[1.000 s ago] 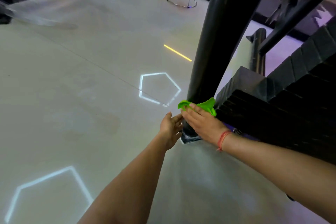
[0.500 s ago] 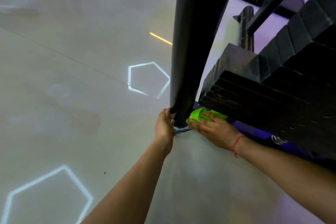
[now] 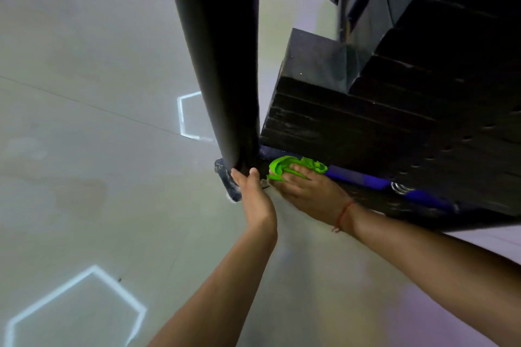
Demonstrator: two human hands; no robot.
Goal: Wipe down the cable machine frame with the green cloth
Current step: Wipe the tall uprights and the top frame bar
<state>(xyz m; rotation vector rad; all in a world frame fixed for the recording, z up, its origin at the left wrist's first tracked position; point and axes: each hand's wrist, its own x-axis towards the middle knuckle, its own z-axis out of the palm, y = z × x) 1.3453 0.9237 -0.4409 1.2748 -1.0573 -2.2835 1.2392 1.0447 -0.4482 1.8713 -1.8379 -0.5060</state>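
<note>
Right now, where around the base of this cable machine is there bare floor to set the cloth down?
Bare floor lies left of the black upright post, between the two glowing pentagon outlines, and below both forearms. It is crowded at the post's foot: the left hand is at its base, the right hand presses the green cloth onto the base rail under the weight stack.

No text, label, brand or number can be read anywhere (the black stacked weight plates (image 3: 394, 121) show only holes, and the pale glossy floor (image 3: 84, 177) carries only white pentagon outlines (image 3: 70, 307), no letters).
</note>
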